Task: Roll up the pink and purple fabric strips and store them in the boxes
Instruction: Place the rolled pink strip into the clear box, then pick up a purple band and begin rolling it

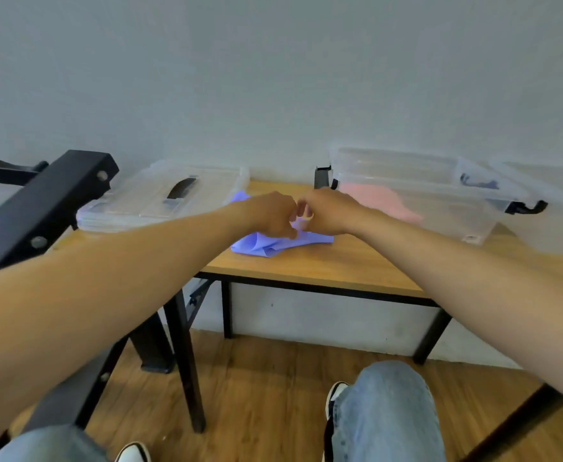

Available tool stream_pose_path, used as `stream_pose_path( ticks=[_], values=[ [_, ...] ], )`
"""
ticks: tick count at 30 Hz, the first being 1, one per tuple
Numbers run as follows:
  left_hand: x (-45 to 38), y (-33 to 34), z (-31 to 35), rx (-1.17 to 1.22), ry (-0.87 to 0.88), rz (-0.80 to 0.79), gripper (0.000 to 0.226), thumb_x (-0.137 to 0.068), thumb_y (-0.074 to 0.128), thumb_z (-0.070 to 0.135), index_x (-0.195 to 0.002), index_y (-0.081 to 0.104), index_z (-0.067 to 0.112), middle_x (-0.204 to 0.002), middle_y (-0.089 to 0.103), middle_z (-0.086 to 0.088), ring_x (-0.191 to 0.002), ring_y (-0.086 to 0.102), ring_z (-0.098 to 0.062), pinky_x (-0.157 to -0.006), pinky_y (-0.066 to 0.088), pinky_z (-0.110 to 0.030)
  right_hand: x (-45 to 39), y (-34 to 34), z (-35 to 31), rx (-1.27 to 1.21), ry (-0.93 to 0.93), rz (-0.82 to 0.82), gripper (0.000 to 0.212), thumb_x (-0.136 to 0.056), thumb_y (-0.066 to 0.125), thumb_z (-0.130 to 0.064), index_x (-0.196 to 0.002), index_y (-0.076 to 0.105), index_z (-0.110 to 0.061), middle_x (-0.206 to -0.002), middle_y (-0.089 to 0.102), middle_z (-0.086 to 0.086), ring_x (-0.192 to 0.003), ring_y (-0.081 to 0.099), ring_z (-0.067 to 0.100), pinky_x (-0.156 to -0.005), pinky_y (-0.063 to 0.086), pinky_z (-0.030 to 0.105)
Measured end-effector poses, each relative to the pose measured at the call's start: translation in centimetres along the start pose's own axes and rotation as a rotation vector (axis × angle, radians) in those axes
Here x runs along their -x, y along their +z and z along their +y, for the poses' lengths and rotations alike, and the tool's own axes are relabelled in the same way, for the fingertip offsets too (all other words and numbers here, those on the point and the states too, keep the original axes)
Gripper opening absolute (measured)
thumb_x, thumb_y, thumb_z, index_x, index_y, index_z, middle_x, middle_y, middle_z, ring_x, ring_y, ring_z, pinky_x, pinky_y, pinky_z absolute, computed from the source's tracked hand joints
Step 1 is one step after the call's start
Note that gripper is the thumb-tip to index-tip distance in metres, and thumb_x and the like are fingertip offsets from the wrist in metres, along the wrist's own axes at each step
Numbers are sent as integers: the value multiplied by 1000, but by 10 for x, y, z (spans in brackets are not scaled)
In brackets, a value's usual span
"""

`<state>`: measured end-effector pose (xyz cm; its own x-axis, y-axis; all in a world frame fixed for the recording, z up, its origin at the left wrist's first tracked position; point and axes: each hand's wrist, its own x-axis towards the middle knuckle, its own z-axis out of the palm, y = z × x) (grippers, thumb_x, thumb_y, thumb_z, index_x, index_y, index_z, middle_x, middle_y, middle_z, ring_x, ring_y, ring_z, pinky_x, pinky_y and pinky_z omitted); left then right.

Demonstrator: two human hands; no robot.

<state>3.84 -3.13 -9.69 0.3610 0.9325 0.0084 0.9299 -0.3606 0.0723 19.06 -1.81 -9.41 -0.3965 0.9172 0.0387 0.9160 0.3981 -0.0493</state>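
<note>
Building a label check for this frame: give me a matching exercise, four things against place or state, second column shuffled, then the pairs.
Things:
1. purple fabric strip
2. pink fabric
3. clear lid
4. table

Places or states:
A. inside the clear box on the right
B. lying flat at the table's left end
C. wooden top on black legs
D. under both hands, left hand and right hand, fingers curled at it

Pairs: 1-D, 2-A, 3-B, 4-C
</note>
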Motion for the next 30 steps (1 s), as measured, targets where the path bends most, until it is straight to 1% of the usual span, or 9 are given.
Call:
stream_pose_path(
  ticks=[4,7,12,15,18,21,23,26,30],
  values=[
    [9,41,-13,88,8,53,32,-98,62,39,-112,72,12,-106,69,-5,-102,63,-27,-93,50,-40,0,36,2,-45,72,-32,40,-96,65,-37,-131,61,-18,-131,63,5,-117,59,28,-94,50,37],
    [14,55,-14,178,76,273,21,-98,62,29,-108,70,12,-104,69,-7,-100,64,-28,-89,51,-42,7,49,6,-111,37,95,24,-100,59,-31,-103,72,-12,-107,71,9,-99,64,30,-82,52,39],
    [22,71,-11,183,266,429,18,-107,44,23,-105,55,8,-88,67,-13,-84,61,-34,-76,45,-47,31,57,13,-430,-15,192,35,-99,45,-28,-82,67,-8,-88,70,7,-84,62,26,-79,48,43],
    [22,69,-10,301,306,545,22,-109,41,26,-109,52,7,-79,68,-9,-74,62,-28,-70,47,-45,48,57,14,-717,8,313,42,-97,46,-35,-67,50,-6,-70,47,2,-68,40,17,-64,31,38],
    [20,56,-8,397,316,625,21,-108,45,26,-112,52,6,-72,67,-5,-71,62,-26,-69,44,-40,58,47,16,-869,-1,376,41,-102,60,-22,-76,56,9,-71,47,6,-67,40,14,-62,31,33],
    [21,41,-4,430,352,652,20,-103,56,29,-110,53,11,-69,63,9,-66,57,-10,-65,41,-32,62,27,15,-1051,-18,440,32,-105,57,-18,-77,59,-2,-68,59,-3,-63,52,11,-66,44,29],
    [23,32,0,491,359,639,26,-100,63,32,-113,53,13,-67,59,13,-65,54,-5,-62,38,-26,65,15,13,-1170,-3,416,26,-106,54,-23,-86,60,-9,-74,63,6,-63,59,19,-65,48,31],
    [29,21,6,545,367,606,30,-100,63,36,-121,49,19,-75,68,4,-73,63,-17,-70,50,-40,70,2,12,-1243,31,394,21,-106,53,-26,-91,60,-13,-71,61,4,-61,55,19,-58,44,26],
    [39,8,13,607,394,623,35,-102,55,47,-124,44,22,-78,68,-6,-73,63,-29,-70,48,-55,84,-22,5,-1375,-7,351,24,-107,52,-28,-97,66,-11,-66,62,-4,-61,54,15,-62,44,28]
  ],
)
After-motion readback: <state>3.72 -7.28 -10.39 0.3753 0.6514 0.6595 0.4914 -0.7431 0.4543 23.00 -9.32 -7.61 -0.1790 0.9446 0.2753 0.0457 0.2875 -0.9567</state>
